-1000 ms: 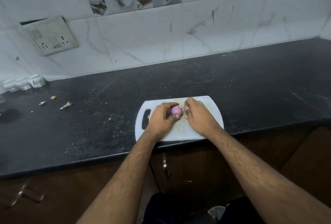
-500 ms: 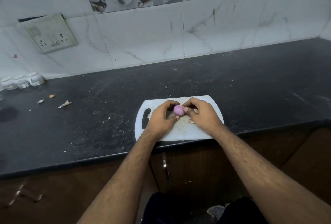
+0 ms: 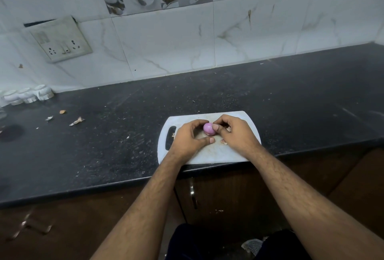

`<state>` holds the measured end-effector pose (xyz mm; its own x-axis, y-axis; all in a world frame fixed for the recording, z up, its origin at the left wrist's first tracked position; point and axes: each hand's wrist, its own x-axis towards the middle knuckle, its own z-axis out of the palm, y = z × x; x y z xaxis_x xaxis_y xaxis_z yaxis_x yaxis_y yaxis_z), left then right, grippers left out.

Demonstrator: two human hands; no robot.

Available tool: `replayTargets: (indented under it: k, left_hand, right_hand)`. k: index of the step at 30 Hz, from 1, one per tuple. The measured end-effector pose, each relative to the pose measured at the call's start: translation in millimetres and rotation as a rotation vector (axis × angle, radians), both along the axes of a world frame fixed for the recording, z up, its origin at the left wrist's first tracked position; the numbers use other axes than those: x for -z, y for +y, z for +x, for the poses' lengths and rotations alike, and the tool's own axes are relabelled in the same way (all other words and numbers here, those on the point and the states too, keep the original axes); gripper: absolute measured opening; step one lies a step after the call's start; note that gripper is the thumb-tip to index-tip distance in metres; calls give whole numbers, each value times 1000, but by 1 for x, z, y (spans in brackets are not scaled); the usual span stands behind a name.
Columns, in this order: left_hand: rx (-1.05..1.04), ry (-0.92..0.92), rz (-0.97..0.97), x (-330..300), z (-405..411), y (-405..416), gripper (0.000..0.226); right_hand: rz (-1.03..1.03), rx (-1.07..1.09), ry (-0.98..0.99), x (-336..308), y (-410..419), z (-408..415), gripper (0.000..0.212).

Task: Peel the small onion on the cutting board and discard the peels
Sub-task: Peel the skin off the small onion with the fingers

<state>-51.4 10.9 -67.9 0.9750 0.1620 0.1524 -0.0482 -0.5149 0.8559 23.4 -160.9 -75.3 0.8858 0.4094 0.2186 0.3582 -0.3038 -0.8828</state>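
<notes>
A small pink-purple onion (image 3: 208, 129) is held just above the white cutting board (image 3: 232, 155), which lies at the counter's front edge. My left hand (image 3: 188, 140) curls around the onion from the left, index fingertip on its top and thumb stretched just below it. My right hand (image 3: 238, 134) pinches it from the right, with the thumb on its side and the fingers over the top. Small pale peel bits (image 3: 224, 141) lie on the board under my right hand; what the palm hides I cannot tell.
The black counter (image 3: 124, 145) carries scattered crumbs and several dry peel scraps (image 3: 76, 121) at the left. White cups (image 3: 28, 95) stand against the tiled wall. A socket plate (image 3: 60, 39) hangs above them. Brown cabinet doors sit below the counter edge.
My right hand has closed in on the onion, and its thumb now rests on the onion's side. My left thumb has slid below the onion. The onion stays in the same spot.
</notes>
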Motion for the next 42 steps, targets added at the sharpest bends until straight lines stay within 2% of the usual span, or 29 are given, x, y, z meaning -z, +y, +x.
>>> replayTargets:
  k: [5,14,18,31,36,42]
  left_hand:
    - [-14,-8,25,0,1,-1,37]
    - [-19,20,-9,3,3,4,42]
    - [-8,30,-64,5,4,5,42]
    - [15,39,-112,6,3,5,32]
    - [32,30,-88,6,2,4,30]
    - [16,16,-103,4,1,0,33]
  right_hand:
    - [4,-3,19,-1,-2,1,8]
    - [13,43,36,-1,-1,0,16]
    - [73,19,51,-2,-4,0,6]
    - [3,3,46,0,-4,-1,22]
    - [35,2,5,-2,-5,-2,14]
    - [75,-63,13,-1,-4,-3,17]
